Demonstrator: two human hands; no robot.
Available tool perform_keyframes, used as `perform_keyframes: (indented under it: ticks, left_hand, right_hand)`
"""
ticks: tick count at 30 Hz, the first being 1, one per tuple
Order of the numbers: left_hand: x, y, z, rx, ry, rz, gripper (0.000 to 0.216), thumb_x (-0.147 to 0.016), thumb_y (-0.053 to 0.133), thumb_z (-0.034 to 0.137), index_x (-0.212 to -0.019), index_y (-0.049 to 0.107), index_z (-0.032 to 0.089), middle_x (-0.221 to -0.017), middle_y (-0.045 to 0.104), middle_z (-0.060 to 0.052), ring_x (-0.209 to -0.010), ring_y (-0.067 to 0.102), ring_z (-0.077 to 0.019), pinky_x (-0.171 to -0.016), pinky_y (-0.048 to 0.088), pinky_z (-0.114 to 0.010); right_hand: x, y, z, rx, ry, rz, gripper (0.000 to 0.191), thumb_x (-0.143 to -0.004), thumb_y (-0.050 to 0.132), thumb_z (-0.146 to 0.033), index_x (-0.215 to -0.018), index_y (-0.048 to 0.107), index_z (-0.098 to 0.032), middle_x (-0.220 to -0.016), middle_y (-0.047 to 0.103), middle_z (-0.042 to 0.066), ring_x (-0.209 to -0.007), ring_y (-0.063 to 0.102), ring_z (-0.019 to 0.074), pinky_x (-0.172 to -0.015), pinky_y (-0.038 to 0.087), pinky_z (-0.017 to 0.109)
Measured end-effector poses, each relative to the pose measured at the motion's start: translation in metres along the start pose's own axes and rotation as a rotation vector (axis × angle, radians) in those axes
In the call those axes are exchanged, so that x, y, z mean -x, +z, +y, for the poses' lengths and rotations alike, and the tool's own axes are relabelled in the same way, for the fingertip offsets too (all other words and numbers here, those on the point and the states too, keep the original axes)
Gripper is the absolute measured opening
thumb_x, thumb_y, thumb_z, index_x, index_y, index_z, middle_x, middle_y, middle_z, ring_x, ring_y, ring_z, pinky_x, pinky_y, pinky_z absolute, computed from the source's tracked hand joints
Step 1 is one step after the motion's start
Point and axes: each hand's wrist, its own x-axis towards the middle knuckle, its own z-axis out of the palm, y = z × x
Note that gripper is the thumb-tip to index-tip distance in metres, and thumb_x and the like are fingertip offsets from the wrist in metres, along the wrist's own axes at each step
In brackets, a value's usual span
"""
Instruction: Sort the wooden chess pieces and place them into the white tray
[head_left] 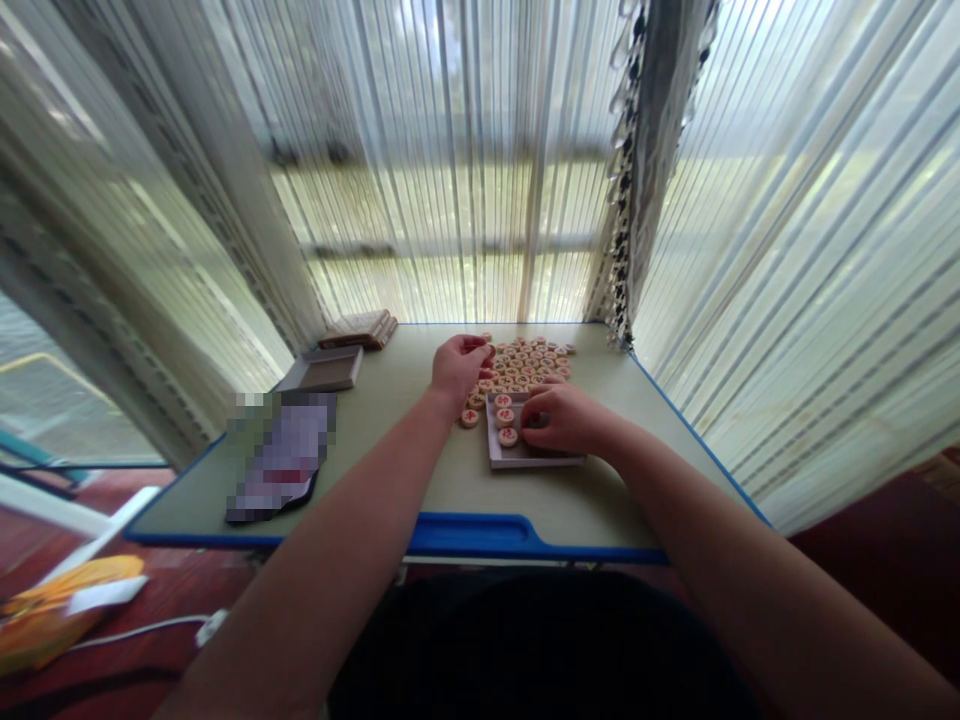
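Observation:
Many round wooden xiangqi pieces (pixel 525 365) with red or dark characters lie in a loose pile on the table. My left hand (pixel 459 368) is at the pile's left edge, its thumb and fingers bent together; what they pinch, if anything, is hidden. In front of the pile stands a shallow open box (pixel 536 462). Three red-marked pieces (pixel 505 416) form a column along its left wall. My right hand (pixel 559 415) reaches into this box from the right, fingers curled down just beside the column. Whatever is under those fingertips is hidden from me.
A second shallow box (pixel 322 368) lies at the back left, near a stack of books (pixel 364 328). A blurred-out flat device (pixel 289 455) rests on the left side. The table (pixel 390 440) has a blue edge with a tray recess in front. Curtains (pixel 465 230) hang behind it.

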Motion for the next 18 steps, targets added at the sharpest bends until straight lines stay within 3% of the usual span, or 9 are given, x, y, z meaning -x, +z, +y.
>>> perform_keyframes:
  ticks: [6,18]
  left_hand:
    - [-0.0015,-0.0013,0.0012,0.012,0.041,0.045,0.011,-0.068,0.06,0.017,-0.078,0.057,0.013,-0.068,0.063,-0.003,-0.053,0.058,-0.0104,-0.045,0.048,-0.022]
    - [-0.0007,0.0,0.0013,-0.038,0.07,0.04,0.011,-0.068,0.059,0.017,-0.078,0.057,0.012,-0.067,0.062,-0.003,-0.051,0.056,-0.0102,-0.042,0.044,-0.02]
  right_hand:
    - [-0.0008,0.0036,-0.0038,0.003,0.002,0.014,0.013,-0.069,0.062,-0.031,-0.074,0.071,-0.023,-0.077,0.066,0.002,-0.079,0.053,0.017,-0.075,0.038,0.028]
    - [-0.0012,0.0029,-0.0009,0.007,0.018,0.006,0.016,-0.072,0.058,-0.031,-0.077,0.073,-0.025,-0.075,0.065,0.002,-0.077,0.053,0.0161,-0.074,0.038,0.027]
